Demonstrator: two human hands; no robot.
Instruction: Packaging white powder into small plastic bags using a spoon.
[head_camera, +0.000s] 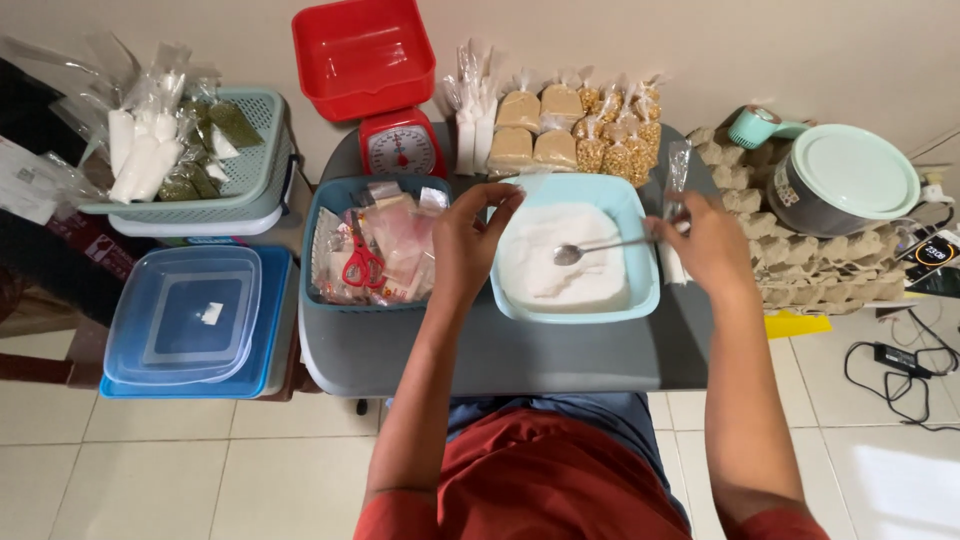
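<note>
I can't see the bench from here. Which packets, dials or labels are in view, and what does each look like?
Small clear bags: back of table, brown and yellow fillings.
White packets: green basket at left, tube-shaped.
Loose packets: blue basket by left hand, pinkish, with red scissors.
Scale dial: round, white, on red scale.
Clear bag: above right hand, narrow.
</note>
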